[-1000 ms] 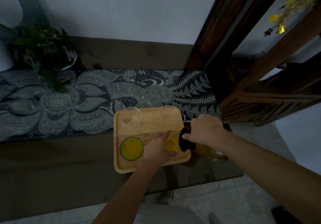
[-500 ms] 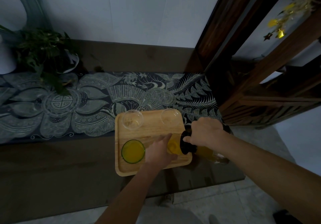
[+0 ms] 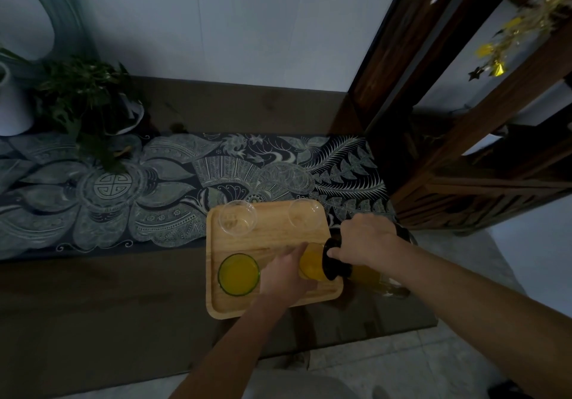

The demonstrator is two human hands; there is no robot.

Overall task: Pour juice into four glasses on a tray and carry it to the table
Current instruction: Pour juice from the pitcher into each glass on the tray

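A wooden tray (image 3: 272,240) lies on a dark counter with its far edge on a patterned runner. Two clear empty glasses stand at its far side, one left (image 3: 238,217) and one right (image 3: 305,213). A glass full of orange juice (image 3: 239,274) stands near left. My left hand (image 3: 286,271) grips the near right glass (image 3: 310,262), which holds juice. My right hand (image 3: 363,240) holds a juice jug (image 3: 371,278) with a black lid, tipped sideways, its spout over that glass.
A patterned dark runner (image 3: 154,188) covers the counter's far half. A leafy plant (image 3: 83,98) in a white pot stands at the far left. A dark wooden cabinet (image 3: 464,157) rises at the right. Pale tiled floor (image 3: 402,367) lies below the counter edge.
The juice level in the near right glass has risen while the jug stays tipped over it. Both hands kept their places; the view shifted slightly.
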